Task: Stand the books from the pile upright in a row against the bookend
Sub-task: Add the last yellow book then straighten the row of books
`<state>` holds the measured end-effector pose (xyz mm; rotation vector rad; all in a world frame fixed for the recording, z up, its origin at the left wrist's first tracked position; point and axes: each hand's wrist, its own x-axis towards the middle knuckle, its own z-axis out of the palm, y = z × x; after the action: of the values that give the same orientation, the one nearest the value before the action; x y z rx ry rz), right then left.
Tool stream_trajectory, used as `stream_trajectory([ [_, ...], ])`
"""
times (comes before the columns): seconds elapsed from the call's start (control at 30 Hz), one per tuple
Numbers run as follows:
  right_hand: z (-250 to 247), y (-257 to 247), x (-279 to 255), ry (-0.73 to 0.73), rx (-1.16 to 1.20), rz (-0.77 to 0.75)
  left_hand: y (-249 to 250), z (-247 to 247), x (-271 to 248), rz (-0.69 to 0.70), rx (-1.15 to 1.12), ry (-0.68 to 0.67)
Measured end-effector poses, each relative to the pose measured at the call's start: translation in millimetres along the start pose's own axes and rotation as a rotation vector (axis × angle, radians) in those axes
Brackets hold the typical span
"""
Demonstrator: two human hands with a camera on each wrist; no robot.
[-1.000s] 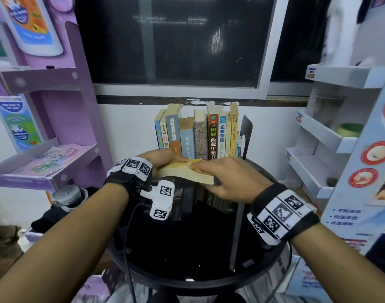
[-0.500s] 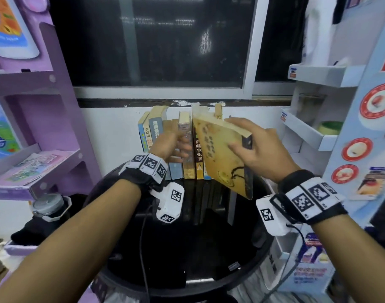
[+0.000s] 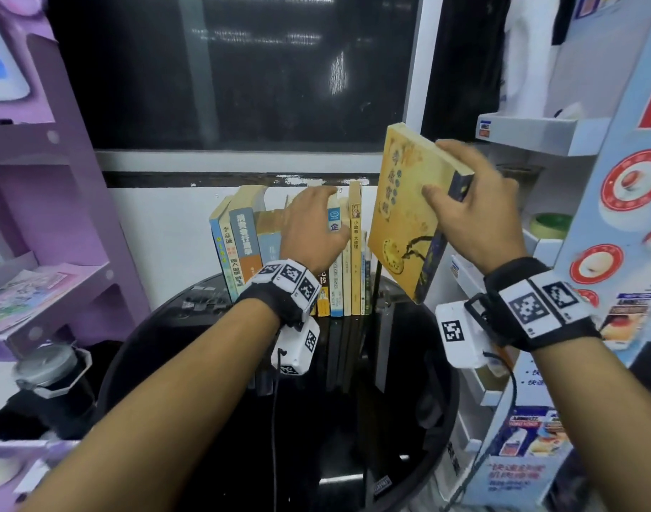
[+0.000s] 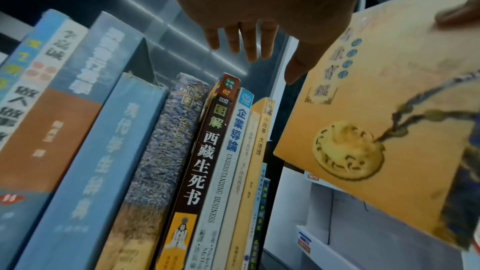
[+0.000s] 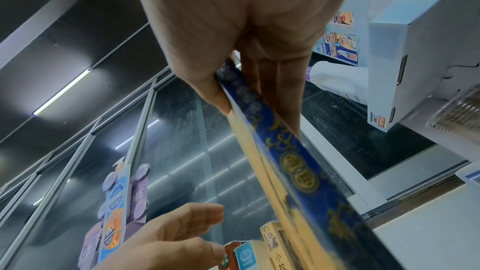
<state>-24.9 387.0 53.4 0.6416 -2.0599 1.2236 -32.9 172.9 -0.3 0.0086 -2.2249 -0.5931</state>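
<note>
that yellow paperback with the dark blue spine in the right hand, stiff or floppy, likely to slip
The yellow paperback with the dark blue spine is probably fairly stiff: pinched by the right hand at its spine, it stays flat. It looks thick, so moderately heavy. The cover seems glossy, so it might slip.

Glossy black table (image 3: 408,400) (mirror-smooth), paper-covered yellow book (image 3: 401,230), cloth wristbands (image 3: 538,304).

This looks like a shop corner. Cardboard display stands, a purple one (image 3: 39,201) and a blue-white one (image 3: 575,149) printed with product adverts and price tags, flank a round black table (image 3: 408,419) under a dark window (image 3: 242,68).
</note>
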Motion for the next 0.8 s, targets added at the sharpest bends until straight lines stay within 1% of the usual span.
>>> stream_trajectory([
  [0.1, 5.3, 6.3, 10.3, 0.028, -0.002, 0.016, -0.7, 11.8, 6.4, 0.084, 0.072, 0.01],
  [0.17, 9.9, 10.9, 16.0, 0.055, -0.011, 0.022, -1.2, 20.2, 11.1, 0.117, 0.118, -0.024],
  [0.23, 15.9, 14.5, 20.0, 0.075, -0.024, 0.031, -2.0, 30.0, 15.8, 0.128, 0.178, -0.07],
  [0.37, 30.1, 23.9, 26.7, 0.09, -0.004, 0.043, -3.8, 49.5, 23.0, 0.126, 0.245, -0.107],
  [0.6, 54.9, 42.8, 39.7, 0.115, 0.05, 0.079, -5.7, 70.6, 22.0, 0.219, 0.37, -0.112],
  [0.8, 74.5, 54.7, 43.2, 0.141, 0.027, 0.077, -13.0, 79.5, 17.7, 0.244, 0.491, -0.1],
])
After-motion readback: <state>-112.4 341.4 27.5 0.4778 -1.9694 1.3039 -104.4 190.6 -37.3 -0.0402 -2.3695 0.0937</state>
